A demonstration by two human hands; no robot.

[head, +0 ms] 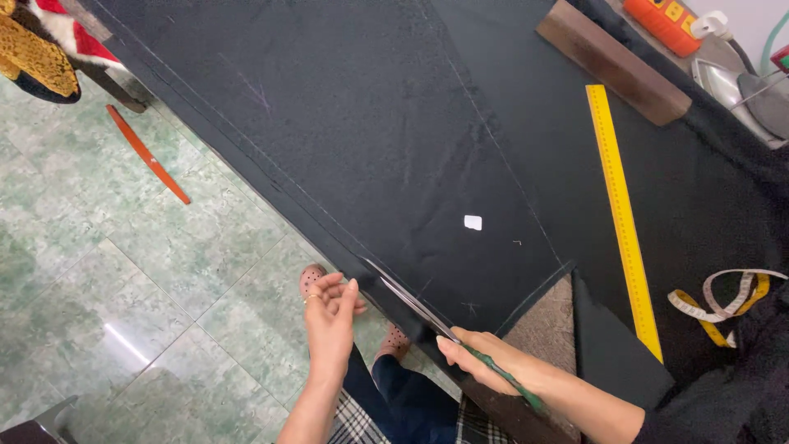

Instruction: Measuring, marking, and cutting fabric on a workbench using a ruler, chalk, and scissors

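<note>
Right hand (481,362) clenched on green-handled scissors (427,316), blades in black fabric (345,140); left hand (331,316) fingers loosely spread, seemingly touching fabric edge

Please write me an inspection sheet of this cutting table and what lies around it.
Surface: table under black fabric; bare brown corner.
Job's things: green-handled scissors cutting along the fabric edge near a chalk line; small white chalk piece.
Clutter: long yellow ruler, yellow-white tape measure, brown wooden block, grey iron, orange container.
Hands: right hand grips the scissors; left hand at the hanging fabric edge.
Cables: green hose or cable, top right.
Surroundings: green tiled floor, orange strip.
</note>
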